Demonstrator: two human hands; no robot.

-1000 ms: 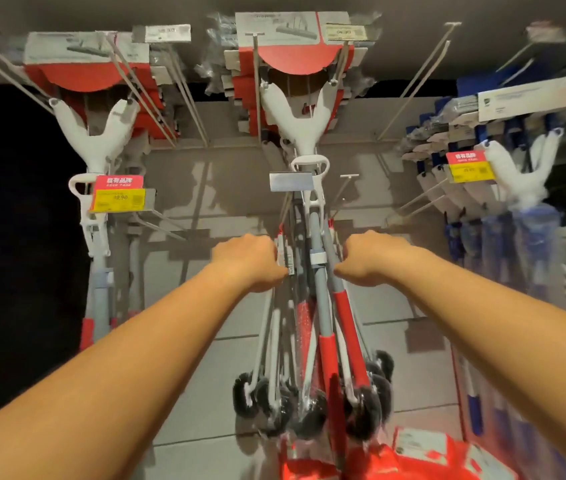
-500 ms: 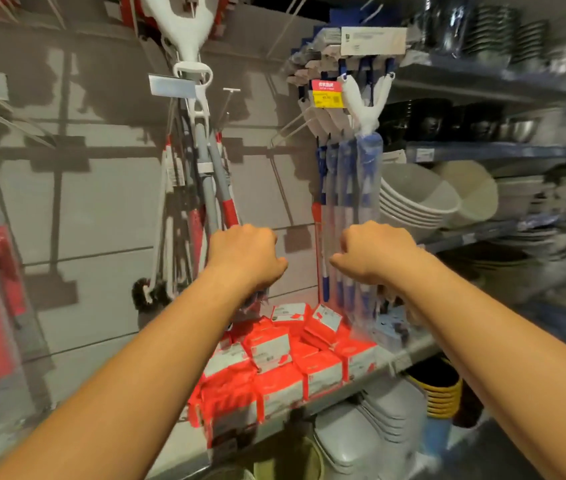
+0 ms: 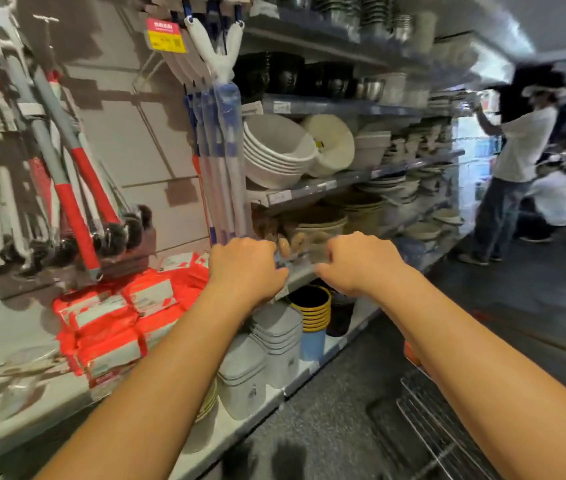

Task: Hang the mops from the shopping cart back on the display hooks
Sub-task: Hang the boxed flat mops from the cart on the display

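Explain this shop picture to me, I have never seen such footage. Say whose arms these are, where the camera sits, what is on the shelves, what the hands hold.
There is no machine: a person wears one camera on the head, so the two arms are their own. The left hand and right hand have curled fingers, and nothing shows in them. On the wall hang red mops and blue mops. Below them lie red packs; bowls are stacked to the right. Wire of the cart shows at lower right.

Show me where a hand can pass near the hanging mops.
Bare wall panel between the red-handled mops and blue-handled mops is free. Crowded: red packs beneath them; stacked bowls to their right.
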